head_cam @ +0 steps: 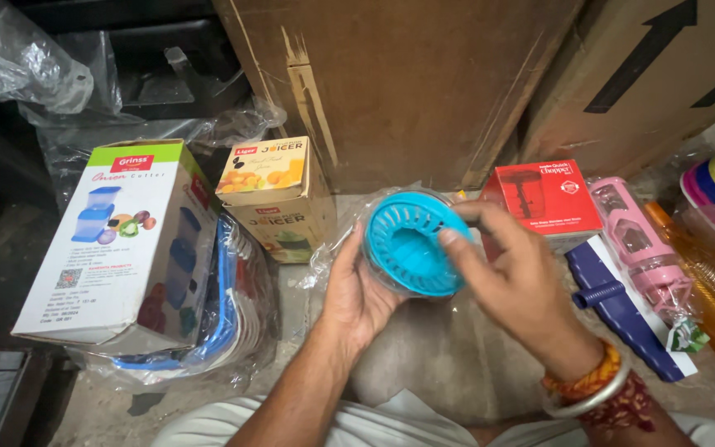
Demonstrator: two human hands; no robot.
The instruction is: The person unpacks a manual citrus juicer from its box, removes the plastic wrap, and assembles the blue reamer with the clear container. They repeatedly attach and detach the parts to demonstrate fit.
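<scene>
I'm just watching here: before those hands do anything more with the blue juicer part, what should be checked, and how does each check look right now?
1. Left hand supports the blue juicer part from below: ok.
2. Right hand has fingers on the part's rim: ok.
3. Part free of its clear plastic bag: not ok, the bag is bunched around the underside.
4. Part whole, no cracks: cannot tell, only the ribbed top shows.
5. Nearby juicer box standing steady: ok.
6. Room to the right: not ok, the red box and pink bottle lie close by.
</scene>
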